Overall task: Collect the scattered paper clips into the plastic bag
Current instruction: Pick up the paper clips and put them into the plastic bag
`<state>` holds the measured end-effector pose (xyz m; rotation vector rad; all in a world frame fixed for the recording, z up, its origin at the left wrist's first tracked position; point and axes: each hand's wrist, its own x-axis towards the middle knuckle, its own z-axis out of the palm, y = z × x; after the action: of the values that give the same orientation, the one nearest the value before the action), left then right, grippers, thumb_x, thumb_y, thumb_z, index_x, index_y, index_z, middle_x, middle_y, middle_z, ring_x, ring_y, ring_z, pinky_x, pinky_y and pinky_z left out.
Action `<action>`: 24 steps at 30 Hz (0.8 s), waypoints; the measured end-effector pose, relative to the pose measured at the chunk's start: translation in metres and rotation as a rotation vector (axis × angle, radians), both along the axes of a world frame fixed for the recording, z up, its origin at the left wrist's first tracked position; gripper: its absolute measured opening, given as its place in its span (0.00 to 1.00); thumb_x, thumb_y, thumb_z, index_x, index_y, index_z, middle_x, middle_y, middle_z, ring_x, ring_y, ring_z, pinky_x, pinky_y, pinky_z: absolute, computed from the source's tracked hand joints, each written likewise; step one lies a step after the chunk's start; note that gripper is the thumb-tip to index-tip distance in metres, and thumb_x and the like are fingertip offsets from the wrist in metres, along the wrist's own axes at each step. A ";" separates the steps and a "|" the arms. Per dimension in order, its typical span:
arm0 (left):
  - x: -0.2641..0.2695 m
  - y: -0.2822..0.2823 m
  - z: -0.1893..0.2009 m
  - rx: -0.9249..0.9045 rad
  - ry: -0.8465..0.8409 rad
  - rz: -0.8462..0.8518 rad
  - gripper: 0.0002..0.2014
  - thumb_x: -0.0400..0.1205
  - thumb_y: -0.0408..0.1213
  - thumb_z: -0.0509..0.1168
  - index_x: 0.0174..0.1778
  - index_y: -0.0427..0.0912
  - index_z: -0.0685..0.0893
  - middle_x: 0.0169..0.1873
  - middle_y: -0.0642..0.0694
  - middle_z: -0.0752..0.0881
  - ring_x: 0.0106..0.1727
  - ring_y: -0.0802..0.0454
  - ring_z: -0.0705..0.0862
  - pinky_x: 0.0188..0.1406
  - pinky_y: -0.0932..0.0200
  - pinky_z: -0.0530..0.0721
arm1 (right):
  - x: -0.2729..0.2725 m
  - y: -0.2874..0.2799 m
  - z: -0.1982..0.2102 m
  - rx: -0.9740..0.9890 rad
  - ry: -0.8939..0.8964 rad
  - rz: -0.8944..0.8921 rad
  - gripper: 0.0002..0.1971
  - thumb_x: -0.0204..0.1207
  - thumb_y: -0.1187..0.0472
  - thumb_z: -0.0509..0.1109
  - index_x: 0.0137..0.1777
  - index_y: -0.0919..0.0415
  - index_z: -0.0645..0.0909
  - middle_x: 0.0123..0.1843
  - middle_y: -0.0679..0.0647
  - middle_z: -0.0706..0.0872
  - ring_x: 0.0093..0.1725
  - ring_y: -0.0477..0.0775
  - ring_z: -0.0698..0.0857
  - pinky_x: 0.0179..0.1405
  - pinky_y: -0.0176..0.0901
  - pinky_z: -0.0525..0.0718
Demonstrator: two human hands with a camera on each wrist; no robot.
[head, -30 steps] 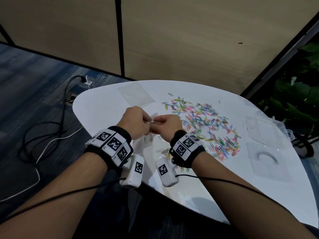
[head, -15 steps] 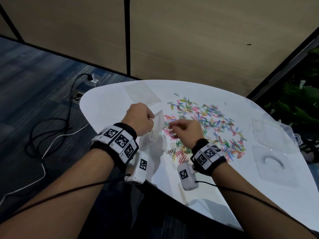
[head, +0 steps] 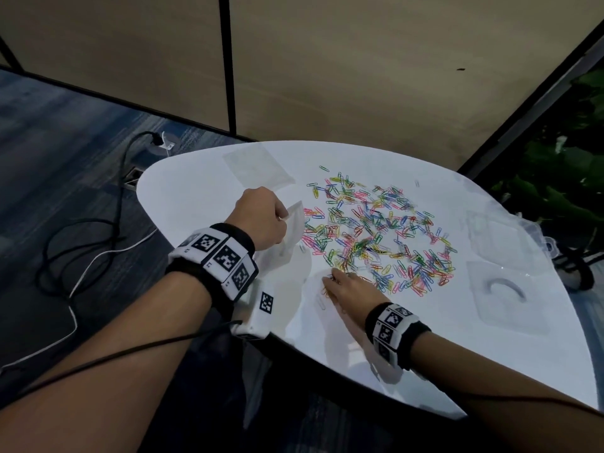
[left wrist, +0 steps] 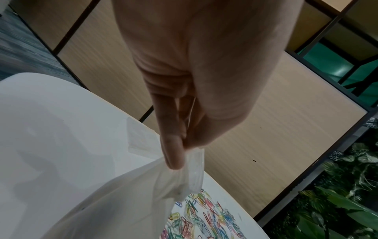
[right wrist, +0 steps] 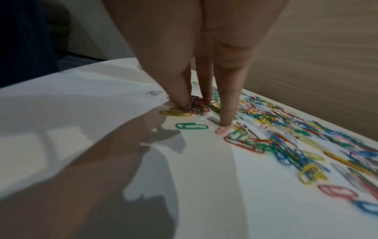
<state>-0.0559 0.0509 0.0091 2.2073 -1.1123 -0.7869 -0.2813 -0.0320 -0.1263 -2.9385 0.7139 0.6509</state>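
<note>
A wide pile of coloured paper clips [head: 376, 233] is spread over the middle of the white round table [head: 425, 354]. My left hand [head: 281, 217] pinches the top edge of a clear plastic bag [head: 292, 237], which hangs down to the table left of the pile. The left wrist view shows thumb and forefinger of that hand [left wrist: 184, 145] pressed on the bag [left wrist: 143, 202] rim. My right hand [head: 330, 284] is down at the pile's near-left edge. In the right wrist view the hand [right wrist: 199, 106] has its fingertips on the table, closing on a small clump of paper clips [right wrist: 198, 108].
Another flat clear bag [head: 258, 166] lies at the table's far left. Two clear plastic trays [head: 500, 237] [head: 510, 299] sit on the right side. The table's near edge runs just under my wrists. Cables [head: 81, 243] lie on the floor left; a plant [head: 562, 178] stands right.
My right hand left the bag's mouth, moved right over the clips, then came down on the pile's near edge. The left hand kept hold of the bag.
</note>
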 end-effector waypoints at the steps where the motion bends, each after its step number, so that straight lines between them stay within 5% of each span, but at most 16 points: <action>1: -0.002 -0.001 0.001 0.003 -0.005 -0.005 0.15 0.78 0.26 0.68 0.59 0.37 0.91 0.51 0.40 0.92 0.50 0.42 0.92 0.60 0.48 0.90 | 0.003 -0.002 0.003 0.006 -0.039 -0.007 0.22 0.78 0.72 0.60 0.73 0.66 0.72 0.71 0.66 0.74 0.64 0.68 0.79 0.54 0.58 0.82; 5: -0.010 -0.005 0.000 0.013 -0.026 -0.028 0.15 0.79 0.26 0.67 0.60 0.37 0.90 0.47 0.40 0.93 0.47 0.45 0.93 0.60 0.50 0.90 | 0.016 -0.017 0.007 0.041 -0.131 -0.098 0.10 0.80 0.70 0.64 0.55 0.66 0.85 0.54 0.61 0.84 0.54 0.63 0.84 0.47 0.48 0.80; 9: -0.014 -0.007 -0.002 0.024 -0.054 -0.051 0.14 0.80 0.27 0.67 0.61 0.38 0.90 0.45 0.41 0.93 0.39 0.52 0.90 0.59 0.55 0.89 | 0.018 -0.040 0.024 0.190 -0.449 -0.570 0.08 0.77 0.61 0.73 0.52 0.59 0.91 0.48 0.54 0.91 0.50 0.54 0.87 0.57 0.43 0.85; 11: -0.015 -0.007 -0.002 0.027 -0.067 -0.072 0.14 0.81 0.28 0.67 0.61 0.38 0.90 0.44 0.40 0.94 0.36 0.56 0.88 0.58 0.58 0.88 | 0.015 -0.056 0.035 0.371 -0.600 -0.862 0.10 0.73 0.61 0.78 0.54 0.58 0.91 0.46 0.49 0.90 0.48 0.51 0.88 0.58 0.40 0.86; 14: -0.017 -0.008 -0.002 0.038 -0.069 -0.080 0.14 0.80 0.28 0.68 0.60 0.38 0.91 0.44 0.41 0.94 0.40 0.51 0.91 0.55 0.58 0.87 | 0.016 -0.070 0.059 0.807 -0.908 -1.147 0.10 0.70 0.65 0.80 0.52 0.60 0.90 0.46 0.55 0.93 0.49 0.56 0.92 0.59 0.53 0.88; 17: -0.019 -0.010 -0.002 0.047 -0.070 -0.090 0.14 0.81 0.29 0.67 0.60 0.38 0.90 0.43 0.41 0.94 0.43 0.48 0.92 0.58 0.55 0.88 | 0.027 -0.063 0.090 1.243 -1.175 -1.179 0.07 0.75 0.72 0.74 0.52 0.69 0.87 0.45 0.62 0.92 0.50 0.58 0.91 0.56 0.48 0.90; 20: -0.023 -0.011 -0.002 0.037 -0.081 -0.101 0.14 0.80 0.28 0.67 0.61 0.38 0.90 0.41 0.42 0.93 0.48 0.46 0.92 0.60 0.52 0.88 | 0.045 -0.044 0.107 1.520 -1.233 -1.160 0.12 0.77 0.72 0.71 0.60 0.76 0.83 0.49 0.64 0.90 0.50 0.56 0.91 0.49 0.39 0.90; 24: -0.026 -0.012 -0.003 0.002 -0.054 -0.085 0.15 0.79 0.27 0.66 0.59 0.38 0.91 0.42 0.41 0.93 0.48 0.43 0.92 0.61 0.49 0.89 | 0.066 -0.019 0.100 1.520 -1.146 -1.185 0.08 0.78 0.76 0.69 0.55 0.76 0.82 0.45 0.65 0.88 0.42 0.54 0.90 0.45 0.37 0.91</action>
<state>-0.0821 0.0386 0.0060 2.2071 -1.2385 -0.7684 -0.2157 -0.0507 -0.0259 -0.8273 0.8861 -0.4650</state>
